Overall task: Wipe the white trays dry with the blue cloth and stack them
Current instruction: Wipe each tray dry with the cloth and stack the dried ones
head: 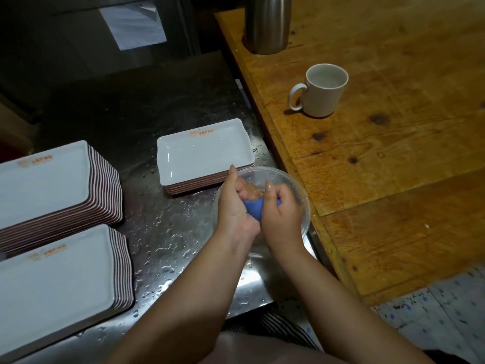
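Nearest, the left hand (232, 203) and right hand (282, 208) both clench the blue cloth (253, 207) over a clear bowl (301, 195), seemingly wringing it; no tray is being wiped; on the wet steel table (168, 232), two tall stacks of white trays (52, 279) sit left, a short stack (204, 153) behind the bowl; which stacks are dried cannot be told.

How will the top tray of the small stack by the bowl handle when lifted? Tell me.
The top tray looks rigid and glossy, so probably slippery, the more so given droplets on the steel counter. Its raised rim should offer fingers a hold. It probably chips if knocked.
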